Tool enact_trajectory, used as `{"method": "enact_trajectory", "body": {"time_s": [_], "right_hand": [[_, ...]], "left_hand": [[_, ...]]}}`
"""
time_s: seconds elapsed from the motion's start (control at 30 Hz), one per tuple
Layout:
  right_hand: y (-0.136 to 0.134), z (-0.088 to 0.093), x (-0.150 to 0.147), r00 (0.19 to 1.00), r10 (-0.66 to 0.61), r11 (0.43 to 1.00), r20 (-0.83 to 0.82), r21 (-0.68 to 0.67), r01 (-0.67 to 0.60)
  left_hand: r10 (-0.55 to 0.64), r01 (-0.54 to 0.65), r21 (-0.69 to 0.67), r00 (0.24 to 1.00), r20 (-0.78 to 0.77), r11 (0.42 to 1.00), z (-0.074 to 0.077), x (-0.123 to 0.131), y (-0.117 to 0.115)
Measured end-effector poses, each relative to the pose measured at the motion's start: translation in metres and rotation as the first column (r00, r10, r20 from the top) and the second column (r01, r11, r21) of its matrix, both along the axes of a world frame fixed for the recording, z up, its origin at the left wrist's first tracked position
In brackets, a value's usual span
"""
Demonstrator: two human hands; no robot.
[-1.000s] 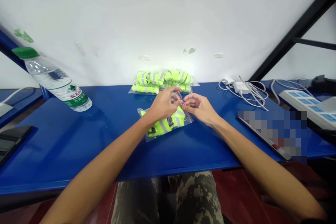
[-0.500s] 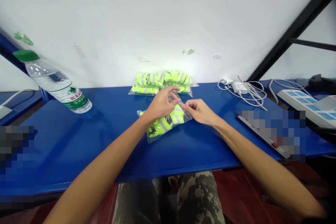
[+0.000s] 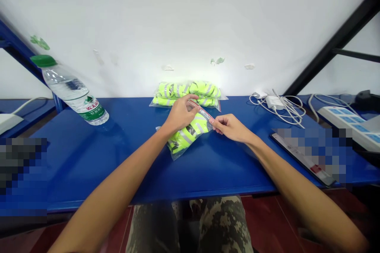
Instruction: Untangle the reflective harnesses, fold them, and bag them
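Blue table (image 3: 89, 162), zip bag (image 3: 187, 137) half hidden, left hand (image 3: 180, 114) and right hand (image 3: 230, 127) pinching seal (image 3: 202, 110).

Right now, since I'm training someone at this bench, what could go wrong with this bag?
The left hand and right hand hold the bag by its zip edge, so a hard pull might tear the plastic or leave the seal partly open, letting the yellow reflective bands slip out. The stacked bags lie just beyond the left hand, so a slip could knock them.
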State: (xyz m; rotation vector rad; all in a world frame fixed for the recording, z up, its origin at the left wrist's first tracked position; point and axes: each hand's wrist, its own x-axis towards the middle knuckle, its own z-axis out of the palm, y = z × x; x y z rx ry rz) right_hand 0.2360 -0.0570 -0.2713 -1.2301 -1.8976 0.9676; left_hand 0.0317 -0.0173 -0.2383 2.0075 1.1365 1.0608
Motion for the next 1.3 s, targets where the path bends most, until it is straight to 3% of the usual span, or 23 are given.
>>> {"method": "enact_trajectory", "body": {"time_s": [0.2, 0.33, 0.47, 0.57, 0.67, 0.73, 0.9, 1.0, 1.13, 1.23, 1.3], "right_hand": [[0.001, -0.003, -0.001, 0.997, -0.07, 0.996, -0.032, 0.045, 0.071], [0.001, -0.005, -0.005, 0.997, -0.003, 1.0, -0.073, 0.014, 0.004], [-0.001, -0.005, -0.007, 0.999, -0.015, 0.994, -0.03, 0.106, 0.018], [-0.001, -0.006, -0.006, 0.997, -0.068, 0.986, -0.034, 0.149, 0.072], [0.0, -0.007, -0.006, 0.994, -0.073, 0.991, -0.08, 0.103, 0.082], [0.001, -0.008, -0.007, 0.994, -0.078, 0.993, -0.075, 0.084, 0.085], [0.0, -0.01, -0.013, 0.986, -0.156, 0.952, 0.053, 0.273, 0.136], [-0.002, -0.01, -0.014, 0.976, -0.212, 0.925, 0.05, 0.333, 0.184], [-0.004, -0.006, -0.013, 0.974, -0.208, 0.958, -0.085, 0.184, 0.221], [-0.006, -0.005, -0.018, 0.99, -0.1, 0.989, -0.098, 0.101, 0.11], [-0.006, -0.005, -0.021, 0.995, -0.065, 0.99, -0.079, 0.121, 0.074]], "left_hand": [[0.019, -0.019, -0.002, 0.999, 0.041, 1.0, 0.003, -0.001, 0.001], [0.031, -0.031, 0.009, 0.999, -0.013, 0.999, 0.006, 0.002, -0.005], [0.151, -0.131, 0.1, 0.96, -0.234, 0.986, 0.008, 0.002, -0.009], [0.268, -0.252, 0.099, 0.843, -0.467, 0.963, 0.012, 0.001, -0.012], [0.144, -0.198, -0.04, 0.823, -0.55, 0.979, 0.015, 0.003, -0.016], [0.086, -0.136, -0.052, 0.835, -0.544, 0.989, 0.012, 0.008, -0.02], [0.141, -0.117, 0.079, 0.796, -0.588, 0.99, -0.001, 0.024, -0.028], [0.197, -0.131, 0.151, 0.776, -0.599, 0.98, -0.004, 0.028, -0.027], [0.262, -0.153, 0.225, 0.744, -0.615, 0.962, -0.003, 0.031, -0.027], [0.27, -0.137, 0.252, 0.728, -0.63, 0.958, -0.003, 0.033, -0.029], [0.286, -0.137, 0.277, 0.735, -0.615, 0.951, -0.001, 0.034, -0.031]]}}
